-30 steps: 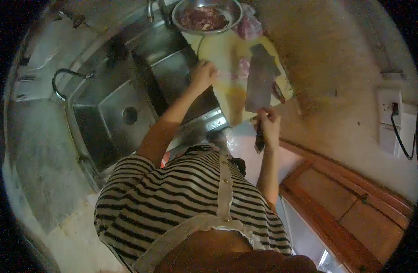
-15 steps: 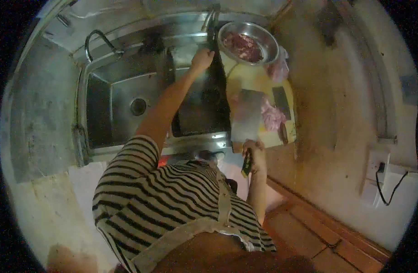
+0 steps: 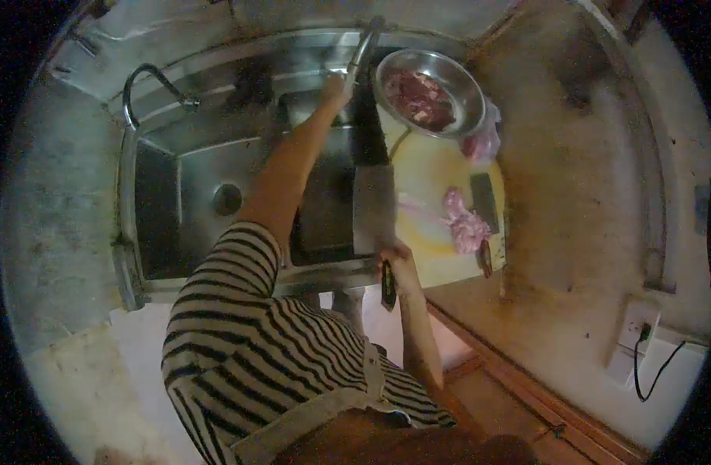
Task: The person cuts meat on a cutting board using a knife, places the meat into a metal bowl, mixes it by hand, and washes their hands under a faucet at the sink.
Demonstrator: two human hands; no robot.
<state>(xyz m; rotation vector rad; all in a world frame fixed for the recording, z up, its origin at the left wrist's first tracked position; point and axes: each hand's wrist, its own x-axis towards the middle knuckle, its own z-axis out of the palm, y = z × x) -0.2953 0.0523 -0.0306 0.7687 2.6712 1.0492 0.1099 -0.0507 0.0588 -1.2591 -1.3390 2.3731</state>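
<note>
My right hand (image 3: 403, 269) grips the dark handle of a cleaver (image 3: 373, 208). Its broad blade points away from me, over the right sink basin beside the cutting board's left edge. My left arm stretches across the sink, and my left hand (image 3: 336, 93) is closed at the lower end of a faucet (image 3: 361, 56); the fingers are partly blurred. On the yellowish cutting board (image 3: 425, 174) lies a piece of pale pink raw meat (image 3: 465, 226). A metal bowl (image 3: 469, 93) with dark red meat (image 3: 420, 99) stands at the board's far end.
The left sink basin (image 3: 193, 225) has a curved faucet (image 3: 148, 71) behind it. A second knife (image 3: 485, 203) lies along the board's right side. Beside the bowl is a plastic bag (image 3: 483, 143). The wall on the right carries a socket with a plugged-in cable (image 3: 638, 368).
My right hand has carried the cleaver left, off the board and over the basin edge. My left hand has moved forward to the faucet. The view has shifted slightly.
</note>
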